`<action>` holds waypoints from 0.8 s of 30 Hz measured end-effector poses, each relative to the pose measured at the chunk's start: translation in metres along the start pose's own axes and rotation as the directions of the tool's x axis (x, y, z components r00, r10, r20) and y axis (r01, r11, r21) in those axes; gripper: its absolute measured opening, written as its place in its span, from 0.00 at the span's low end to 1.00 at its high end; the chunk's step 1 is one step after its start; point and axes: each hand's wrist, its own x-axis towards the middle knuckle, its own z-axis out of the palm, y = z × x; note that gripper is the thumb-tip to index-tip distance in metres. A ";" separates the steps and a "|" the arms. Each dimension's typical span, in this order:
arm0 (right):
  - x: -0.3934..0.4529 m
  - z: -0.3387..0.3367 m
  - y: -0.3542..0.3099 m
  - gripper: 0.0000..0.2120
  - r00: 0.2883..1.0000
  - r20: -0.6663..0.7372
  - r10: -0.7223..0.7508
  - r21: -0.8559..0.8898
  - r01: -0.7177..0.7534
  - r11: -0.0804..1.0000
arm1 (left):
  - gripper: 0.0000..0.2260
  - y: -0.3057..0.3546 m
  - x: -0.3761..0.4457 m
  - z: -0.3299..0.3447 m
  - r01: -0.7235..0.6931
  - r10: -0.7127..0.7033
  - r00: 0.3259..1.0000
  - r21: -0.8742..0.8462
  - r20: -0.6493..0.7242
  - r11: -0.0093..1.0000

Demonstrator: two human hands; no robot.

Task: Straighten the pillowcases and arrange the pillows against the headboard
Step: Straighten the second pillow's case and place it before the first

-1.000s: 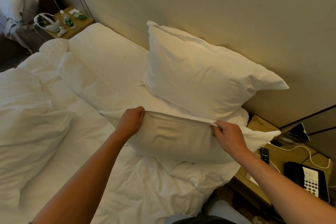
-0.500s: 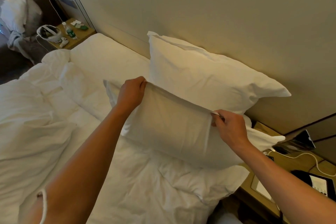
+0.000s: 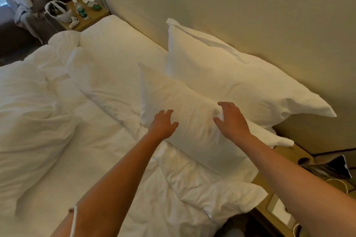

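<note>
**2 open hands on the front pillow**

The left hand [image 3: 162, 124] reaches out with fingers spread and loosely curled, its fingertips at the lower left edge of the front pillow [image 3: 185, 113]; whether they press the cloth cannot be told. That pillow lies tilted against the rear pillow [image 3: 227, 75], which leans upright on the headboard [image 3: 250, 15]. The right hand [image 3: 232, 119] rests on the front pillow's right part, fingers spread, thumb pointing left, the cloth puckered just under it; neither hand pinches anything.

To the left of the pillows the mattress top by the headboard is bare white sheet, open as far as the far nightstand [image 3: 90, 15], which carries a bottle [image 3: 81, 10] and a white headset [image 3: 57, 11]. The rumpled duvet [image 3: 38, 121] fills the left and lower part of the bed and bunches under the front pillow's near edge. At right, the rear pillow's corner juts past the bed edge over the near nightstand [image 3: 289, 156], where a dark object and a white cable lie.
</note>
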 end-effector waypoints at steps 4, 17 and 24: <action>0.037 0.014 0.000 0.38 0.998 0.027 -0.049 -0.064 0.051 0.997 | 0.35 -0.002 0.012 0.028 0.096 -0.091 0.995 -0.136 0.044 0.986; 0.093 0.124 -0.031 0.33 0.962 0.135 -0.235 -0.243 0.262 0.934 | 0.41 -0.048 0.002 0.090 0.188 -0.200 0.979 -0.522 0.035 0.832; 0.099 0.104 -0.049 0.13 0.927 0.035 -0.373 0.115 0.367 0.923 | 0.49 -0.043 0.006 0.079 0.177 -0.200 0.979 -0.597 0.028 0.783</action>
